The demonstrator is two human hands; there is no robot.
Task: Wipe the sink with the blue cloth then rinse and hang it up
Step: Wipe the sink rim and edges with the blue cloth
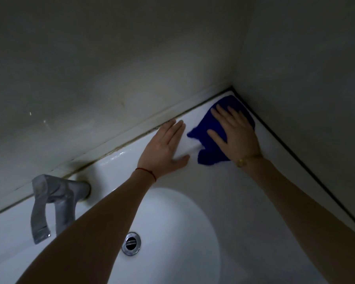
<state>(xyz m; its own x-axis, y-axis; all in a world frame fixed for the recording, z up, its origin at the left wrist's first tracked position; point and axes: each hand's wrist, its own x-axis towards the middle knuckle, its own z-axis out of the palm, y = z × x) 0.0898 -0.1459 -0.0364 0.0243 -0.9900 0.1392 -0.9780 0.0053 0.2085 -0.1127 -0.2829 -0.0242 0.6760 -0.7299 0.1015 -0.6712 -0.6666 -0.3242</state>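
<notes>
At the right of the frame, the blue cloth [217, 128] is pressed flat onto the sink [223, 181] ledge in the wall corner under the spread-fingered right hand [233, 131], while the left hand [165, 149] is laid flat just beside it, fingers together, thumb out.

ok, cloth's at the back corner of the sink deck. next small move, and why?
Probably sweep the blue cloth forward along the deck under the flat right hand: it already sits in the corner, the left hand lies flat beside it, and the basin looks unwiped.
</notes>
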